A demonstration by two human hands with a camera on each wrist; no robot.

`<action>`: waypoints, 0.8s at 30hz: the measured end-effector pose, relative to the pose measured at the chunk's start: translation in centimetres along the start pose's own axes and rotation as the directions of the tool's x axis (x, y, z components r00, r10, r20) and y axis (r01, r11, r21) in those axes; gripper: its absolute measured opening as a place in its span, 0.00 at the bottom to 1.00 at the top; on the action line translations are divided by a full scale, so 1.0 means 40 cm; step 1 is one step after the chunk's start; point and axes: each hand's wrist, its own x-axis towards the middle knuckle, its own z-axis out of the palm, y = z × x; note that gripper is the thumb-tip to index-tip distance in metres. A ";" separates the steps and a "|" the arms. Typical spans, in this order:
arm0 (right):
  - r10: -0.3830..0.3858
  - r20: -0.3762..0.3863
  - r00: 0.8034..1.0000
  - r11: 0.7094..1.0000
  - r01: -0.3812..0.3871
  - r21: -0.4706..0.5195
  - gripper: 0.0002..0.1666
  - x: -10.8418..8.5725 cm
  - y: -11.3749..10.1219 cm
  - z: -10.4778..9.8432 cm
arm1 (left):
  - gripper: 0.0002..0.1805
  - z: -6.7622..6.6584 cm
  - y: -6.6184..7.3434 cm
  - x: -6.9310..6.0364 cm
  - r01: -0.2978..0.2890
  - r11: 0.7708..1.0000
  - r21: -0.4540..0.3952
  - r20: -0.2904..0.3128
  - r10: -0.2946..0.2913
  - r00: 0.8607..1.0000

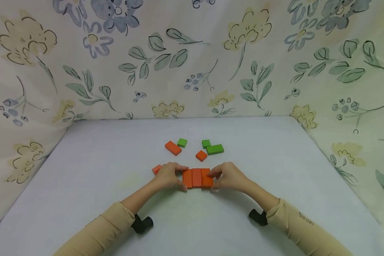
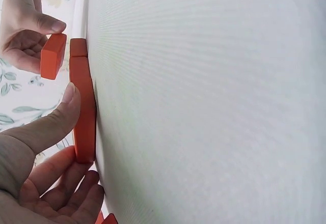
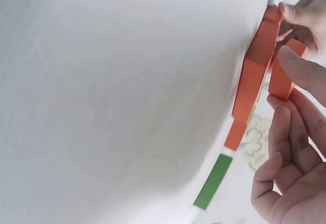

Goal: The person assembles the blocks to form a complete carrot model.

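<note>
My left hand [image 1: 169, 176] spans the left-hand orange block [image 1: 187, 179] of a row, thumb at its near end and a finger at its far end. Beside that block lies a middle orange block [image 1: 196, 177]. My right hand [image 1: 232, 176] pinches another orange block [image 1: 207, 177] between thumb and fingers. Both wrist views show this held block [image 2: 52, 56] raised off the table, above the row [image 3: 254, 66]. In the head view it appears at the row's right end. The left hand partly covers one more orange block [image 1: 156, 169].
Beyond the hands lie a long orange block [image 1: 173, 148], a small orange block [image 1: 201, 155], two small green blocks [image 1: 182, 143] and a longer green block [image 1: 215, 149]. A floral curtain [image 1: 211, 71] hangs behind the white table [image 1: 115, 142].
</note>
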 end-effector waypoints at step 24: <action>-0.120 0.113 0.986 0.985 0.132 -0.112 0.18 0.014 -0.073 0.082 | 0.36 0.004 -0.008 0.007 -0.018 1.000 0.006 -0.008 0.018 1.000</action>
